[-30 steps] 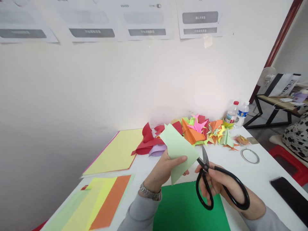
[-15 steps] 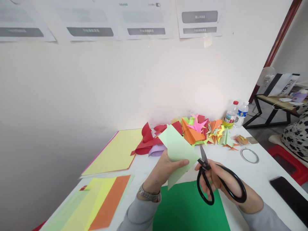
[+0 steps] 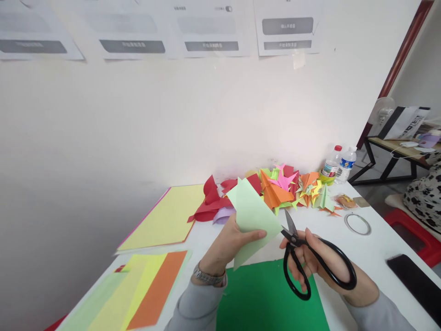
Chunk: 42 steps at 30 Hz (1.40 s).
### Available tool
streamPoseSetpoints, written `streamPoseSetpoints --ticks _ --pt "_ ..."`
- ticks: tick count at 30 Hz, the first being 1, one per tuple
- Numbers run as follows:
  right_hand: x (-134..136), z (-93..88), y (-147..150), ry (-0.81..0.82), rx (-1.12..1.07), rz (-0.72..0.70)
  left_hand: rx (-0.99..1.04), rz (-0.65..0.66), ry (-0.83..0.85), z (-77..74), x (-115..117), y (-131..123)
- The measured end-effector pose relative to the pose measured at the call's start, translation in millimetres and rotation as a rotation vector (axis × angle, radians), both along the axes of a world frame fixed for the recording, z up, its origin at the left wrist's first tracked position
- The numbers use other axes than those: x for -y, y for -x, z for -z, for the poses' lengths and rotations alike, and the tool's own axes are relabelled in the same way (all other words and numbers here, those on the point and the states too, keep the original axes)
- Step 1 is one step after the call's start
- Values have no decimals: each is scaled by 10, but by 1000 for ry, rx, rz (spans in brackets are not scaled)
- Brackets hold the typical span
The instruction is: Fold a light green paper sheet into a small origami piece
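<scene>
A folded sheet of pale green paper [image 3: 253,209] is pinched in my left hand [image 3: 237,239], thumb lying on its front face. My right hand [image 3: 312,257] grips black-handled scissors [image 3: 292,238], its fingers in and around the loops. The scissor blades stand apart and point up and left. One blade tip is at the right corner of the pale green paper; whether it touches cannot be made out. Below both hands lies a dark green sheet [image 3: 272,294] on the white table.
Folded paper pieces, among them an orange paper plane [image 3: 274,191], pile up by the wall. Right of them stand two bottles [image 3: 345,164], a tape ring [image 3: 357,224] and a black phone-like slab [image 3: 413,278]. Yellow sheets [image 3: 161,216] and coloured strips [image 3: 155,289] lie left.
My left hand has shifted slightly left with the pale green paper. The scissors have turned a little and moved slightly right and down, their blades still apart.
</scene>
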State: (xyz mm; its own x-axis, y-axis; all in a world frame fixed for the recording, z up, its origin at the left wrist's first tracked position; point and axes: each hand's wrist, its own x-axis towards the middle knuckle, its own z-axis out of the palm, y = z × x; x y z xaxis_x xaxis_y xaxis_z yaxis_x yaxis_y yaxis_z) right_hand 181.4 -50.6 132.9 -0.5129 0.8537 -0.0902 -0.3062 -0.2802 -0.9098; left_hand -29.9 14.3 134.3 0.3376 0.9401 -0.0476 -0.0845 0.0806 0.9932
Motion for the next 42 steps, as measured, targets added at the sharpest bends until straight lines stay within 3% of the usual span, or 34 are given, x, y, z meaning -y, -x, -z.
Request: streamPoseSetpoints --ticks 11,20,29,36,42 --pt "9 48 -39 -89 6 -29 6 -4 -11 -26 15 20" --pt "52 -114 -53 -207 224 -16 -6 7 2 -3 22 -14" --pt "60 -99 -53 -196 142 -59 201 101 146 -32 -9 40" --pt "73 -99 -34 -195 138 -49 154 33 102 -57 38 -22" --pt "59 -16 -21 -174 101 -57 137 67 158 -59 78 -88"
